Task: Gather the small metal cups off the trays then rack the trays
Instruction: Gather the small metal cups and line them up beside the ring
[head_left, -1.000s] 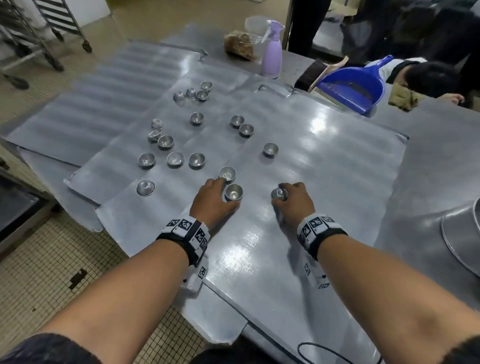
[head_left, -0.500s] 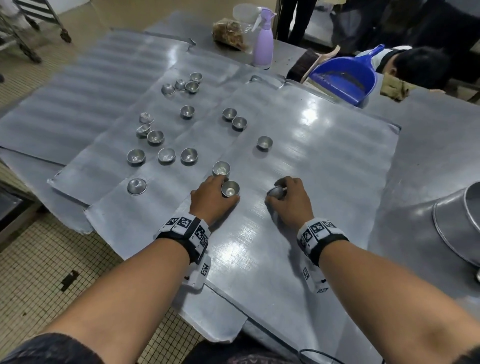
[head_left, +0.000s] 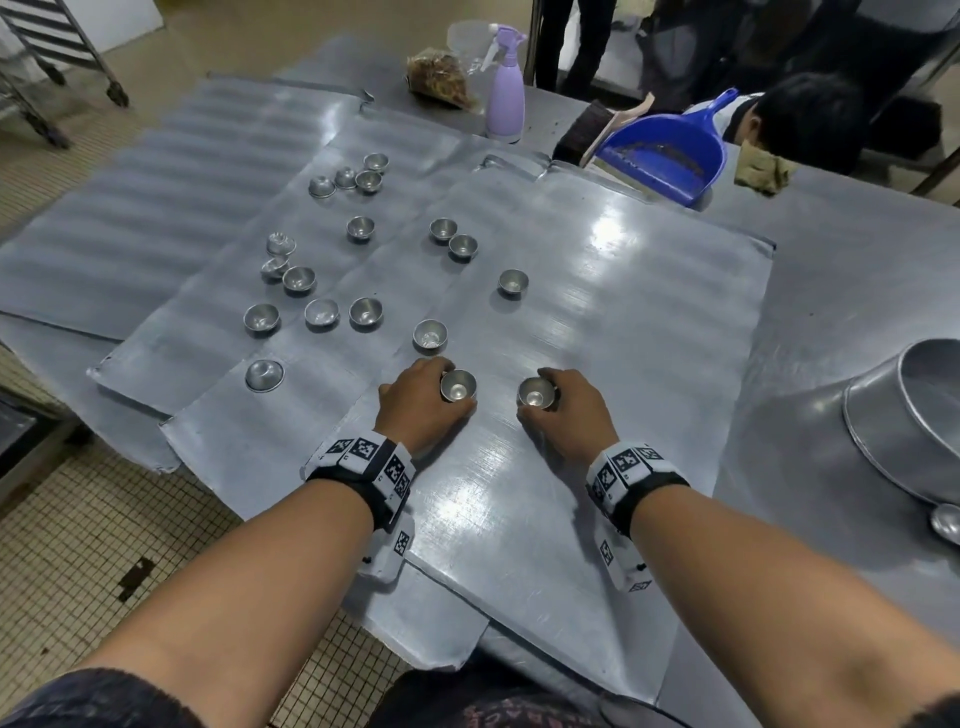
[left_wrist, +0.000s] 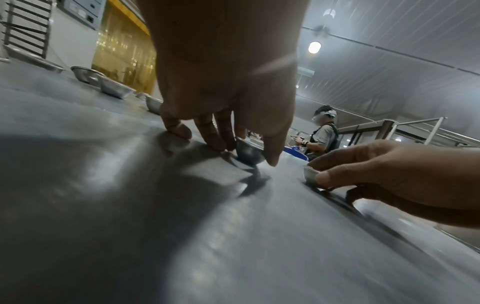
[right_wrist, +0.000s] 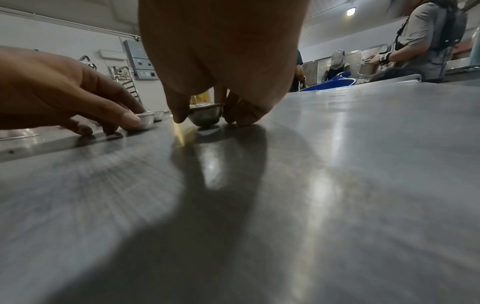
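Observation:
Several small metal cups lie scattered over overlapping flat metal trays (head_left: 623, 322). My left hand (head_left: 423, 402) pinches one small cup (head_left: 458, 385) between thumb and fingers, low on the nearest tray; the left wrist view shows that cup (left_wrist: 249, 153) just at the tray surface. My right hand (head_left: 563, 410) pinches another small cup (head_left: 536, 398), seen in the right wrist view as a cup (right_wrist: 205, 116) between thumb and fingers, touching or barely off the tray. A loose cup (head_left: 430, 334) sits just beyond my left hand.
A large metal bowl (head_left: 904, 426) lies on its side at the right. At the back stand a blue dustpan (head_left: 660, 150), a brush, a lilac spray bottle (head_left: 506, 98) and a bag. Another person leans at the far right. A wheeled rack (head_left: 47, 57) stands back left.
Both hands stay at their cups. The right-hand cup, partly hidden under the fingers before, now shows upright with its mouth up. The camera has moved slightly.

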